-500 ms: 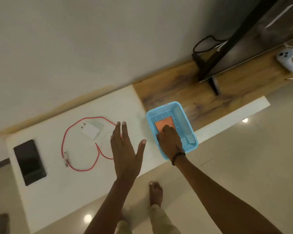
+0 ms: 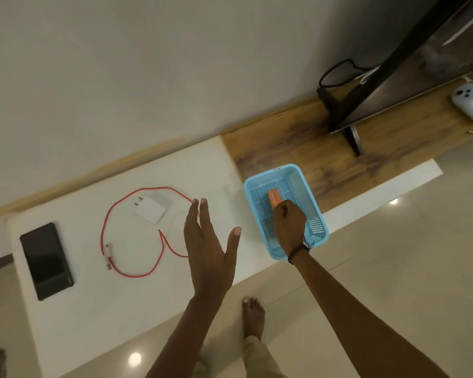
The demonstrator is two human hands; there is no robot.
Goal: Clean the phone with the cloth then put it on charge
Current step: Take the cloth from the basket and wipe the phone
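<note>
A flat black rectangular phone (image 2: 46, 261) lies screen-up near the left end of the white worktop (image 2: 99, 304), its long axis running from the wall side toward the near edge, tilted slightly to the right at the near end. Right of it sits a white charger plug (image 2: 150, 209) inside a loop of red cable (image 2: 133, 274). The left hand (image 2: 209, 252) hovers flat above the worktop, fingers (image 2: 204, 214) stretched straight and thumb spread, holding nothing. The right hand (image 2: 289, 223) reaches into a light-blue perforated plastic basket (image 2: 316, 227) at the worktop's right end, its fingers curled closed around a bunched orange cloth (image 2: 274, 197), which stands up from the basket floor.
</note>
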